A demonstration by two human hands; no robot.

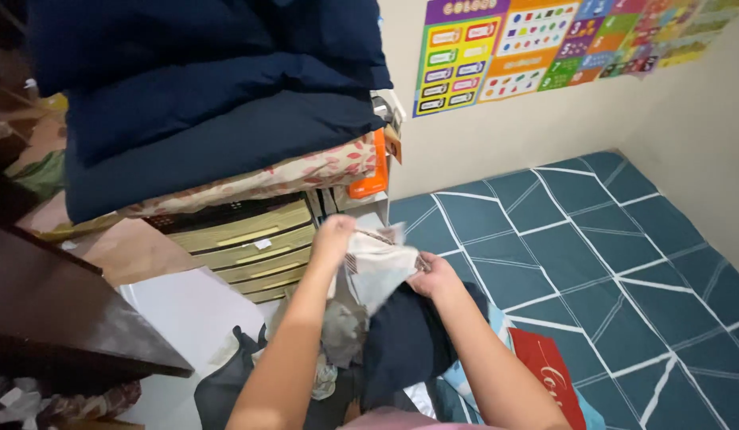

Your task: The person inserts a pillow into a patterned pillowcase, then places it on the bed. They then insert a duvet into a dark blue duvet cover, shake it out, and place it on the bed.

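Both hands pinch a pale cloth (377, 267) above a clothes heap (385, 342) beside the bed (592, 263), left hand (333, 239) and right hand (433, 276) each in a closed grip on an edge; best drawn apart evenly, likely keeping the cloth flat and clear of the heap

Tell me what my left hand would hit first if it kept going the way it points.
Probably the beige drawer unit. The left hand, gripping the pale cloth, points up and away toward it. Depth is unclear, so it could pass above.
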